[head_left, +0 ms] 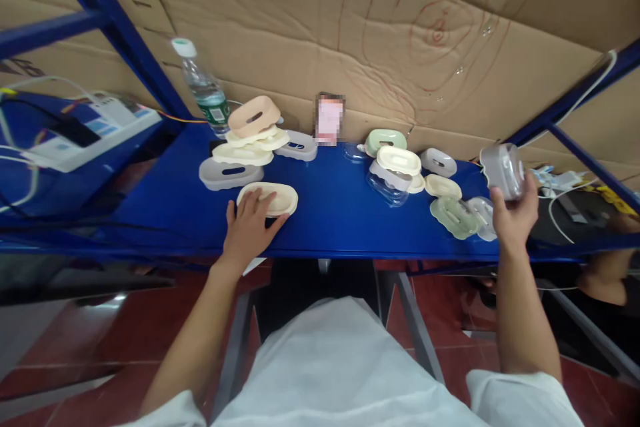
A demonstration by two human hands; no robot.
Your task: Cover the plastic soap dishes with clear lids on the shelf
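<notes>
My right hand (517, 213) grips a grey soap box (503, 170) with a clear plastic part, raised above the right end of the blue table. My left hand (250, 223) lies with fingers spread on a cream oval soap dish (285, 197), its fingertips inside the rim. Just behind it are a grey dish (220, 175), stacked cream pieces (243, 153) and a peach piece (255, 115) on top. Below my right hand lie a green wavy-edged piece (453, 217) and a pale grey one (481, 213).
On the blue table (335, 213) more pieces stand right of centre: a green one (385, 140), a cream one (399, 160) and clear covers (390, 193). A water bottle (205, 93) and a phone (329, 120) stand against the cardboard. Blue frame bars flank both sides; another person's arm shows far right.
</notes>
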